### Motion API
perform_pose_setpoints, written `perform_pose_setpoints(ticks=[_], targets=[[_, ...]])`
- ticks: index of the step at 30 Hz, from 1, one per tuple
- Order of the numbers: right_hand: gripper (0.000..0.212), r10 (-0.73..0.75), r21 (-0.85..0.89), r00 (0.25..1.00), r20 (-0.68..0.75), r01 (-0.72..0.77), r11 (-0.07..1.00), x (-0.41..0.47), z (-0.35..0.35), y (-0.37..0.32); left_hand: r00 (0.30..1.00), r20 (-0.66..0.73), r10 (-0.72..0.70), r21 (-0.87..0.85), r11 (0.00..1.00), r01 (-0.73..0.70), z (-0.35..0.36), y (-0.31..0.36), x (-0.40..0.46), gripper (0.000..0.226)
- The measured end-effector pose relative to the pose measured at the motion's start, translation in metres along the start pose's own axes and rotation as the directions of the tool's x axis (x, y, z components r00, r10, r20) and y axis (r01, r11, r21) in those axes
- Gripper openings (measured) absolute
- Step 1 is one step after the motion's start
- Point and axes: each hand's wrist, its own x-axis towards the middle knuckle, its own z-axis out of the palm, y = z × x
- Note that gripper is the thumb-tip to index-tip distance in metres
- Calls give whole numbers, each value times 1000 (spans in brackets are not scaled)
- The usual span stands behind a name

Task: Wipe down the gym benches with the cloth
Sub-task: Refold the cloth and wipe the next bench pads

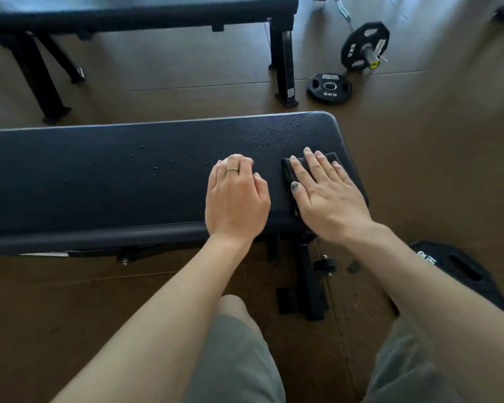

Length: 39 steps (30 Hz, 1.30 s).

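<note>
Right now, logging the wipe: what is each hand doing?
Left hand: fingers curled, holding nothing, resting on the bench.
Right hand: open, pressing the cloth.

Near bench [99, 175]: dark padded upholstery with a finely grained, faintly sheened surface, beaded with droplets toward its far right corner; frame legs of matt black painted metal. Cloth [288, 175]: dark, soft, matt fabric, lying flat at the pad's right end. Floor [419, 141]: brown matt sheet; weight plate [329, 88]: black, rubber-like, dull finish.
</note>
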Motion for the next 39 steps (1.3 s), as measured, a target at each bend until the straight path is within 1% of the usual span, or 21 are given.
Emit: perform_pose_setpoints(ticks=[5,8,10,12,14,16,19,21,25,28,30,32,35,37,39], targets=[[59,73,24,997,28,-74,997,53,-8,4,1000,22,-6,-9,1000,6,2,1,3,34],[59,84,41,996,2,-84,996,30,-3,0,1000,26,3,-4,1000,-3,3,1,2,35],[60,58,42,998,-25,-57,998,-4,1,-2,1000,29,7,-4,1000,-7,4,0,2,36],[62,35,30,999,-21,-35,999,-27,2,-2,999,39,11,-9,1000,-10,3,0,3,36],[62,30,16,999,-15,-29,999,-19,1,7,999,44,2,-14,1000,-1,3,0,3,34],[59,62,20,998,-13,-62,998,11,-3,21,999,33,-6,-18,1000,7,2,1,4,33],[57,168,152,985,33,-171,974,58,-14,41,1000,23,-4,-15,1000,5,2,1,3,35],[56,220,229,974,50,-226,947,65,-16,41,1000,19,-9,-18,1000,9,1,2,3,35],[58,279,245,960,6,-272,931,14,-8,26,1000,16,-1,-12,1000,1,0,1,3,36],[58,288,234,957,-18,-276,932,-33,-3,18,1000,20,-3,-9,1000,3,0,2,4,38],[57,290,247,957,-30,-274,930,-32,0,22,1000,21,-5,-2,1000,6,-1,2,4,38],[57,306,336,952,-10,-286,898,-7,-2,35,1000,19,1,-1,1000,-1,-1,2,3,38],[59,336,535,937,90,-330,778,38,-14,55,1000,23,-7,-5,1000,7,-1,3,2,39],[59,358,582,927,112,-353,732,46,-17,58,1000,23,-8,-2,1000,8,-1,3,2,39],[58,374,570,922,101,-362,738,29,-14,54,1000,23,-3,0,1000,3,-1,3,2,38]])
